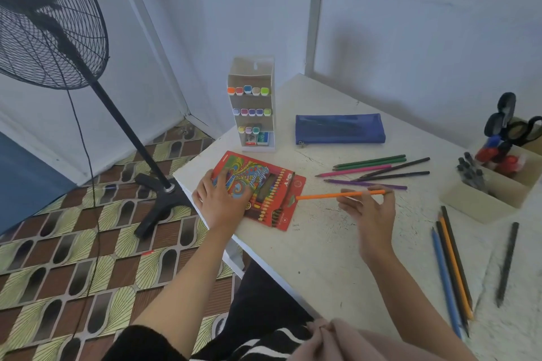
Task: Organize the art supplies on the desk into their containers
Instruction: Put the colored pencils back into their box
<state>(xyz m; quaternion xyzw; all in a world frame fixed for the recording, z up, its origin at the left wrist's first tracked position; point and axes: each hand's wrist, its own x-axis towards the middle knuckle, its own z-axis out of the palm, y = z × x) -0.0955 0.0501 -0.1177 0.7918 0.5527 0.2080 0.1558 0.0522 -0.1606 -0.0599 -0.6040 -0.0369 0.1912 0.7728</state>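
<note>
My right hand (370, 212) pinched orange pencil (331, 195), its left end at open flap of red pencil box (274, 184). Left hand (220, 199) pressed flat on box. Risk: pencil snagging flap, box skidding off near-left desk (322, 249) edge. Loose pencils (378, 170) waited farther right.

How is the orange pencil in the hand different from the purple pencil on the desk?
The orange pencil is pinched by the right hand; the purple pencil lies on the desk. The orange pencil's tip reaches the red pencil box; the purple pencil's stops short of it. Both are long, thin coloured pencils.
</note>
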